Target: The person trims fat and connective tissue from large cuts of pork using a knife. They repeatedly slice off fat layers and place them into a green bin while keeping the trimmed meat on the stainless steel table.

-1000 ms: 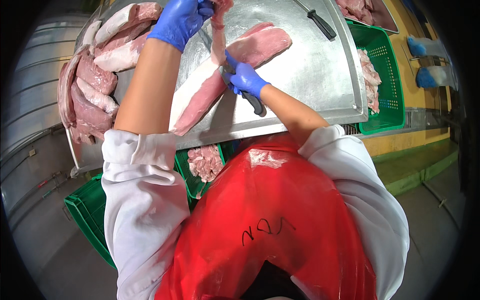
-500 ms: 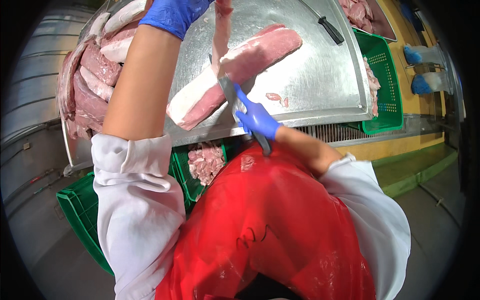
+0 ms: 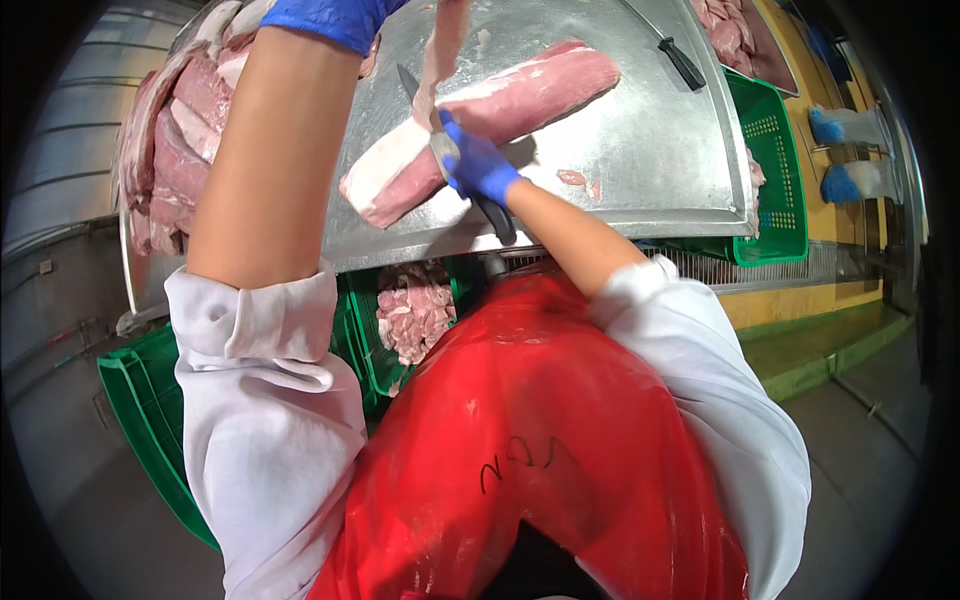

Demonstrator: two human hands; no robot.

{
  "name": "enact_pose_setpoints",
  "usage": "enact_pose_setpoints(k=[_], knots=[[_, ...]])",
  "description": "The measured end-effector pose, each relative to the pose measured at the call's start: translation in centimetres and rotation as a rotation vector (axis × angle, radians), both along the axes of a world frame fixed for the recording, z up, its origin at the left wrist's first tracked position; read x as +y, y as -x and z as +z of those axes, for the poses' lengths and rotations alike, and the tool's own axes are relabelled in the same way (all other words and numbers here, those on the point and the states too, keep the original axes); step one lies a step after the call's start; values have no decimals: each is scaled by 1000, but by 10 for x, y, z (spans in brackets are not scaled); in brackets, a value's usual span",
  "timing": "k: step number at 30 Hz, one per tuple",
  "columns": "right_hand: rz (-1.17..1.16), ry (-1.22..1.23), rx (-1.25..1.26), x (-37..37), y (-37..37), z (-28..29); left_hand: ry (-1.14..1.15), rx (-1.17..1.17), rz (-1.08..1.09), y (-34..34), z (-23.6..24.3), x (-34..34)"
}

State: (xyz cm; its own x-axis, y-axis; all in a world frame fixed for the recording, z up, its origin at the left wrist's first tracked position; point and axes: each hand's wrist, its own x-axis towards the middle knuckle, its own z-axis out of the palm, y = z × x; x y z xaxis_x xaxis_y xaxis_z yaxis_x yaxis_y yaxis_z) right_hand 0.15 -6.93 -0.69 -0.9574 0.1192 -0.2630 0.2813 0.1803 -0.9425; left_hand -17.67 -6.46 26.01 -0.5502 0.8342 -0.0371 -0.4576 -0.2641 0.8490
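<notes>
On the metal tray table [image 3: 660, 190] lies a long pork loin [image 3: 545, 95], pink with a white fat layer at its near left end. A narrow strip of meat and fat [image 3: 440, 55] rises from it, stretched up toward my blue-gloved left hand [image 3: 335, 18]. That hand's fingers are cut off by the top edge, but the lifted, taut strip shows it is gripped there. My gloved right hand [image 3: 480, 165] is closed round a dark-handled knife [image 3: 493, 220]. Its blade crosses the loin where the strip lifts, with the tip showing beyond the strip.
Large meat pieces [image 3: 180, 150] are piled at the left. A second knife [image 3: 680, 62] lies at the table's far right. Green crates stand at the right [image 3: 790, 170] and lower left [image 3: 150, 420]; another below the table's edge holds meat trimmings [image 3: 415, 310]. Small scraps [image 3: 572, 178] lie near the loin.
My right hand and the knife have moved away from me along the loin, and the blade tip now shows past the strip. My left hand sits further up, mostly beyond the top edge.
</notes>
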Motion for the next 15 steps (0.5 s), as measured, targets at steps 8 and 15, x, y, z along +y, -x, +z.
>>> enact_pose_setpoints(k=[8, 15], knots=[[34, -53, 277, -53, -17, -45, -94, 65, -17, 0, 38, -50], [33, -193, 261, -98, -16, -60, -184, 94, 45, 6, 67, -85]])
